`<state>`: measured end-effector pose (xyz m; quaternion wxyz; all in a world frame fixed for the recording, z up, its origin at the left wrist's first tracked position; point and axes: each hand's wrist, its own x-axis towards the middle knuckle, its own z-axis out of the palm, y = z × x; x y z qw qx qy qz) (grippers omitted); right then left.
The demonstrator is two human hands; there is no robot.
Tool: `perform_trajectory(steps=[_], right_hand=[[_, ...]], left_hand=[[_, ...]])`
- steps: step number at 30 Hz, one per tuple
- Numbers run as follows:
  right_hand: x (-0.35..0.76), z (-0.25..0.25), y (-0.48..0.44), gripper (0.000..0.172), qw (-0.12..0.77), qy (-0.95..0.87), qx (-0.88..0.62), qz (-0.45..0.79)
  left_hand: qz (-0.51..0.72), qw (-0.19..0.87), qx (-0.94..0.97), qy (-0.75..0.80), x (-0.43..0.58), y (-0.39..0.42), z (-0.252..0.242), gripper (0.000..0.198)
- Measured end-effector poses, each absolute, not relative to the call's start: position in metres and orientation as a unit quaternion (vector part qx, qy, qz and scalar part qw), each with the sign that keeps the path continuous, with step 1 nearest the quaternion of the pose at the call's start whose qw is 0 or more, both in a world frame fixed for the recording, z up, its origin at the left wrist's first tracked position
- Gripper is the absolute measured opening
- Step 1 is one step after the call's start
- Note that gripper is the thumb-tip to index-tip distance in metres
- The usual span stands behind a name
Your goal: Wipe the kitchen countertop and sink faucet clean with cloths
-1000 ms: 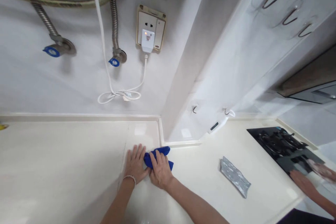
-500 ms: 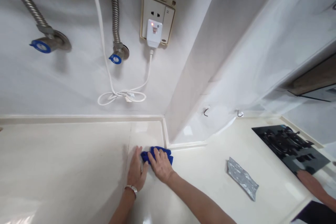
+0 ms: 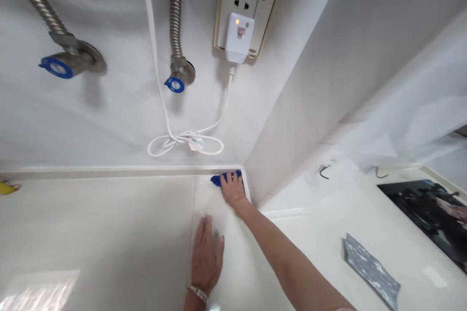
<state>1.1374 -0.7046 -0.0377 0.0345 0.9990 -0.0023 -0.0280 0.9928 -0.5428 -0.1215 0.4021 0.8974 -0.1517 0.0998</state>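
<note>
My right hand (image 3: 232,189) presses a blue cloth (image 3: 219,180) into the back corner of the cream countertop (image 3: 91,233), where the low backsplash meets the wall. Only the cloth's edges show around my fingers. Nearer to me, my left hand (image 3: 206,255) lies flat on the counter with fingers stretched out and together; it holds nothing and has a bracelet at the wrist.
Above the corner hang a wall socket with a white plug (image 3: 239,36), a looped white cord (image 3: 186,142), and two metal hoses with blue-capped valves (image 3: 175,82). A silver foil packet (image 3: 370,269) lies on the counter to the right. A black gas hob (image 3: 430,211) is far right.
My right hand has slid the blue cloth away from me into the back corner. My left hand has let go of the cloth and stays flat on the counter, now behind it.
</note>
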Motion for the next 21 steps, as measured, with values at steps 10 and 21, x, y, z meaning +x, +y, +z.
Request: perform_trajectory(steps=[10,21], right_hand=[[1.095,-0.039,-0.694,0.063,-0.008,-0.032,0.999,-0.024],[0.922,-0.080,-0.713,0.073,-0.186,0.082,0.972,0.118]], left_hand=[[0.089,0.421,0.893,-0.134,0.995,-0.541,-0.117,0.069],[0.102,0.408,0.893,-0.159,1.012,-0.536,-0.127,0.057]])
